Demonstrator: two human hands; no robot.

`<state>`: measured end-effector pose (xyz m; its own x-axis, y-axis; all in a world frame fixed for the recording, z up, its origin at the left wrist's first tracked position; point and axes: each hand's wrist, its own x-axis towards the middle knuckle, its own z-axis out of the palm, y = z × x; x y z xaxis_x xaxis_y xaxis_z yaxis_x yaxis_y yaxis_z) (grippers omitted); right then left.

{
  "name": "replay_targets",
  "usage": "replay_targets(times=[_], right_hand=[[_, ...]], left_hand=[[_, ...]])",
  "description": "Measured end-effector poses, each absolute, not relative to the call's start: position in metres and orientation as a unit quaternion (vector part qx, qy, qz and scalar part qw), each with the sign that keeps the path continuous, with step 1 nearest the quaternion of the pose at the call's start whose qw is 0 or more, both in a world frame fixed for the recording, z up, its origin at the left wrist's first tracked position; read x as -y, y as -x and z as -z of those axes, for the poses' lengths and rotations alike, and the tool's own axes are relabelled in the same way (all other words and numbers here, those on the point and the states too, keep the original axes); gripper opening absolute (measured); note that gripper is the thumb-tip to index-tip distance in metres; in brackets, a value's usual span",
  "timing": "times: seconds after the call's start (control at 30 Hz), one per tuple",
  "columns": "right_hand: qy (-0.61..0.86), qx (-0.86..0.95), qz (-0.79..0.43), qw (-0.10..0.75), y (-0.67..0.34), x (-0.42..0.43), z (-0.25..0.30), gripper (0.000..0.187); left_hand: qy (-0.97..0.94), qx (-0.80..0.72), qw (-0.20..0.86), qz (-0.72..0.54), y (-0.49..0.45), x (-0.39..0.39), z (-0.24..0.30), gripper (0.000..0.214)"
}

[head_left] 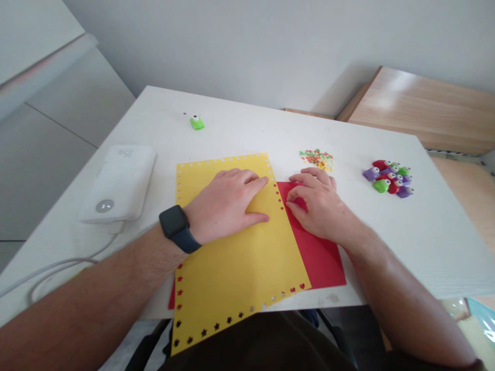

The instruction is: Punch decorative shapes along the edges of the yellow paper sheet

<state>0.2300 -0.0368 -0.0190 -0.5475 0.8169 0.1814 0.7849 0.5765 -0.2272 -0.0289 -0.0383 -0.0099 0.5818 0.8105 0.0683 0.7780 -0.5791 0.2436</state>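
Note:
A yellow paper sheet (pixel 235 257) with punched star holes along its border lies on the white table, over a red sheet (pixel 319 257). My left hand (pixel 226 203), with a dark smartwatch on the wrist, rests flat on the yellow sheet, fingers stretched out. My right hand (pixel 315 198) sits on the red sheet by the yellow sheet's right edge, fingers curled in a pinch at the paper's edge; I cannot make out what is between them.
A pile of small coloured paper punches (pixel 389 178) lies at the right. A heap of punched confetti (pixel 319 158) lies behind my right hand. One green punch (pixel 197 122) sits at the back. A white device (pixel 119 183) with a cable is at the left.

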Motion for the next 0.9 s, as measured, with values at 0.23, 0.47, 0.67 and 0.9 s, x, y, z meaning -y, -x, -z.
replay_targets(times=[0.23, 0.47, 0.67, 0.9], right_hand=[[0.445, 0.885, -0.047, 0.129, -0.227, 0.037, 0.017, 0.018], [0.434, 0.889, -0.052, 0.138, -0.224, 0.038, 0.018, 0.016], [0.449, 0.877, -0.035, 0.168, -0.228, 0.033, 0.018, 0.014], [0.453, 0.876, -0.031, 0.165, -0.234, 0.033, 0.015, 0.009]], left_hand=[[-0.884, -0.450, 0.097, -0.084, 0.029, 0.038, 0.010, 0.073], [-0.881, -0.452, 0.106, -0.087, 0.029, 0.037, 0.012, 0.070], [-0.883, -0.450, 0.104, -0.085, 0.029, 0.038, 0.010, 0.072], [-0.884, -0.450, 0.098, -0.084, 0.029, 0.038, 0.010, 0.073]])
